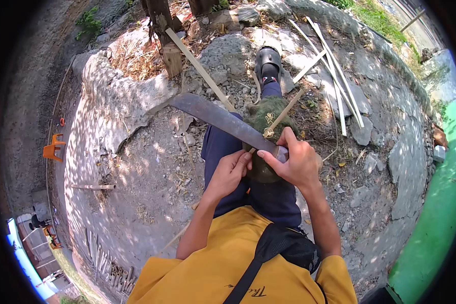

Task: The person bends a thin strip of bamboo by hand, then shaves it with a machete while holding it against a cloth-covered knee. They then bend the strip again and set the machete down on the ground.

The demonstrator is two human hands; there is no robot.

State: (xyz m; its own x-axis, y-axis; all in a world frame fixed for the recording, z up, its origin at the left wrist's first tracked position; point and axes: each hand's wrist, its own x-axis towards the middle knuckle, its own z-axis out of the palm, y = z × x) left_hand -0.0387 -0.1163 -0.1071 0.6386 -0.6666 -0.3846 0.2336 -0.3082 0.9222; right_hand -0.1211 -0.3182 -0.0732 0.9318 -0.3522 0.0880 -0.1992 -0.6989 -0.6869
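Observation:
My right hand is closed round the handle of a machete, thumb pressed near the base of the blade. The long dark blade points to the upper left over my thighs. My left hand pinches the lower end of a narrow bamboo strip, which slants up to the right and passes under the blade. Thin curled shavings hang on the strip just beyond the blade's edge. Beneath it, a dark green fuzzy cloth covers my leg.
Several long pale strips lie crossed on broken concrete at the upper right. Another flat strip leans by a tree trunk. Cut bamboo pieces lie at the lower left, an orange chair farther left. A green wall borders the right.

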